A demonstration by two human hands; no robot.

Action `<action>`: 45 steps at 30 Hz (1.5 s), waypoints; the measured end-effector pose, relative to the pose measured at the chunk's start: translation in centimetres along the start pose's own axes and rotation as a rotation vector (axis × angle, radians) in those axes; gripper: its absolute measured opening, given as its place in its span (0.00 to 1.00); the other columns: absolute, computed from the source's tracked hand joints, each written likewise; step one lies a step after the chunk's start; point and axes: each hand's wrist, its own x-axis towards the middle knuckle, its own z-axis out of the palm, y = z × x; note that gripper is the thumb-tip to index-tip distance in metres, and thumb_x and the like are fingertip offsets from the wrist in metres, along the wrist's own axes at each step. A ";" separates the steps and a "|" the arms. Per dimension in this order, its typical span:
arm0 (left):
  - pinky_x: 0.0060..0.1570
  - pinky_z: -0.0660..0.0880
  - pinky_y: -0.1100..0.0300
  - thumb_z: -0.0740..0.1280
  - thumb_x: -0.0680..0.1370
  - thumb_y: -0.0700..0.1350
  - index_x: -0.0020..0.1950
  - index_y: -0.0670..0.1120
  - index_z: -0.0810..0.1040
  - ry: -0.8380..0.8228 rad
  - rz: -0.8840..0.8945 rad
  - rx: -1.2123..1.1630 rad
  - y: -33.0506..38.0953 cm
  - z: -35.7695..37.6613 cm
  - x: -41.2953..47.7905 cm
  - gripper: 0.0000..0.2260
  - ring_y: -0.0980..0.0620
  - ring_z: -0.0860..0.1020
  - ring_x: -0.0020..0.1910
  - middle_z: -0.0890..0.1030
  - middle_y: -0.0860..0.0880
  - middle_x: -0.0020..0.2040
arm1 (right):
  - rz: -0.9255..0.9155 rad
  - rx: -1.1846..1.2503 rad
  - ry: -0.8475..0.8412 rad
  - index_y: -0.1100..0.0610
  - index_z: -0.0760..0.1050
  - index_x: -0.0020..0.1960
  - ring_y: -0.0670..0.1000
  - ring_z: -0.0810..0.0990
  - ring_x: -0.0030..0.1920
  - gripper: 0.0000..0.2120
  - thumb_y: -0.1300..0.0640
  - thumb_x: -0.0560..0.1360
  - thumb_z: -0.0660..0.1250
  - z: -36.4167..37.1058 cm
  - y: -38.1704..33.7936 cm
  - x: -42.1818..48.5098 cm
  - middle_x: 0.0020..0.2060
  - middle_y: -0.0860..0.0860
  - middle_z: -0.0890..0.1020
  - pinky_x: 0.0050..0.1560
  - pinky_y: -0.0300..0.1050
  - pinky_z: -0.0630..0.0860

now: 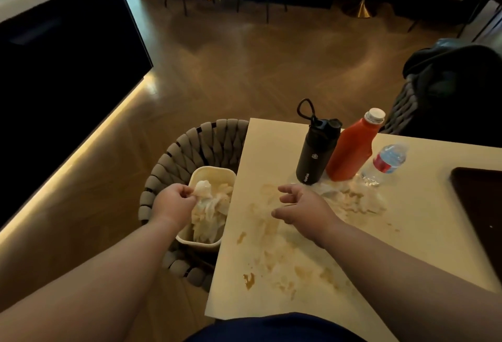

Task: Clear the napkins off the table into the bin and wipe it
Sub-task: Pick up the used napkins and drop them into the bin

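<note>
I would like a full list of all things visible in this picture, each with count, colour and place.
table: one, cream, at the right
stains: many, brown, across the table's near half
bin: one, cream, on the woven chair
woven chair: one, grey, left of the table
napkins in the bin: several, white, crumpled
napkins on the table: few, white, stained, before the bottles
flask: one, black, far table edge
sauce bottle: one, red, right of the flask
water bottle: one, clear, red label, further right
flat object: one, dark, table's right edge
left hand: pinches napkins in the bin
right hand: open, above the stains
</note>
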 end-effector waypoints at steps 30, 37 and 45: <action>0.63 0.76 0.57 0.72 0.79 0.53 0.70 0.58 0.76 -0.464 0.519 0.472 10.1 10.0 -5.2 0.19 0.55 0.77 0.62 0.79 0.57 0.62 | 0.180 -0.340 0.360 0.53 0.78 0.68 0.50 0.77 0.48 0.21 0.52 0.76 0.73 -9.3 10.5 0.9 0.51 0.49 0.79 0.47 0.42 0.70; 0.62 0.76 0.59 0.72 0.78 0.53 0.69 0.58 0.77 -0.462 0.528 0.476 10.3 10.3 -5.1 0.19 0.57 0.76 0.60 0.79 0.59 0.60 | 0.135 -0.447 0.369 0.49 0.74 0.72 0.55 0.78 0.62 0.23 0.50 0.78 0.70 -9.7 9.6 3.7 0.64 0.53 0.79 0.61 0.49 0.77; 0.62 0.76 0.60 0.72 0.78 0.54 0.69 0.59 0.77 -0.455 0.518 0.449 10.2 9.8 -6.0 0.19 0.58 0.77 0.59 0.79 0.59 0.60 | 0.054 -0.560 0.377 0.44 0.73 0.72 0.56 0.80 0.61 0.19 0.54 0.83 0.60 -9.2 7.2 6.8 0.64 0.50 0.80 0.59 0.49 0.77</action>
